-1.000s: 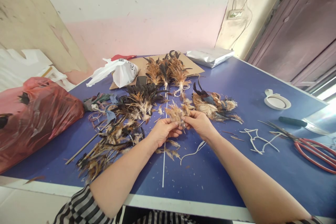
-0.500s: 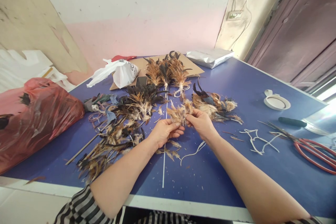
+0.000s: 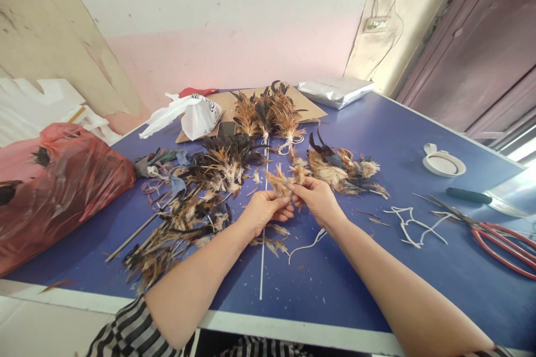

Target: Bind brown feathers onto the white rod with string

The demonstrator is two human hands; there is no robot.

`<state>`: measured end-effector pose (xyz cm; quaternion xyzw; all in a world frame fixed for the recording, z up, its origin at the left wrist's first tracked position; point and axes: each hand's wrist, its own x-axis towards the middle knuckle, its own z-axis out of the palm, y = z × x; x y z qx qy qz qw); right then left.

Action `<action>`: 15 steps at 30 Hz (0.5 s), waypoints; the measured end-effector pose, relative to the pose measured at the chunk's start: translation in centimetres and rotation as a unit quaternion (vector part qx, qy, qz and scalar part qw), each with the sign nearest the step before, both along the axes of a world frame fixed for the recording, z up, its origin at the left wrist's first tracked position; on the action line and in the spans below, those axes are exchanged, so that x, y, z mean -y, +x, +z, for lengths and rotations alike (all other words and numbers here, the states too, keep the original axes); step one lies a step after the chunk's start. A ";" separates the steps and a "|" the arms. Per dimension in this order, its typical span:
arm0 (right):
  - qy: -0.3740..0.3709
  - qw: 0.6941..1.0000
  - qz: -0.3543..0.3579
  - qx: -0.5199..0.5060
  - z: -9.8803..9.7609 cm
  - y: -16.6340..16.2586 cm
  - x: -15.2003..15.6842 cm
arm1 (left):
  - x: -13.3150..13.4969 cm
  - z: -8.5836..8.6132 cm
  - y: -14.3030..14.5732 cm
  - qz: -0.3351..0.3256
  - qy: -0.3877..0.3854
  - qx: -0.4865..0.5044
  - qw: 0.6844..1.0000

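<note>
In the head view, the left hand (image 3: 267,210) pinches a small tuft of tan feathers (image 3: 278,182) between its thumb and its bent fingers. The tuft spreads out beyond the fingertips, on the side away from the person; its lower ends are hidden. The right hand (image 3: 316,198) comes to the tuft's right edge, thumb and forefinger closed narrowly on it. Below the right wrist, a white string (image 3: 309,245) lies on the blue table (image 3: 234,287).

Small black print (image 3: 211,105) on the white plastic bag (image 3: 196,122), illegible at this size.
</note>
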<state>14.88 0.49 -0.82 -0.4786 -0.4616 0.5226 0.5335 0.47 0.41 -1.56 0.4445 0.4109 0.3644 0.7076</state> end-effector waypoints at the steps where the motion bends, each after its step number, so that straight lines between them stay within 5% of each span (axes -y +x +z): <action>1: -0.011 1.000 0.000 -0.021 0.0 0.2 -0.1 | 0.0 0.0 0.0 0.004 -0.002 0.002 1.000; 9: -0.052 0.985 -0.002 -0.167 0.2 2.2 -1.0 | -0.9 0.3 -0.6 0.085 -0.035 0.026 0.995; 15: -0.024 0.994 -0.007 -0.109 -0.1 1.9 -0.9 | -0.3 0.6 -0.3 0.049 -0.029 0.028 0.998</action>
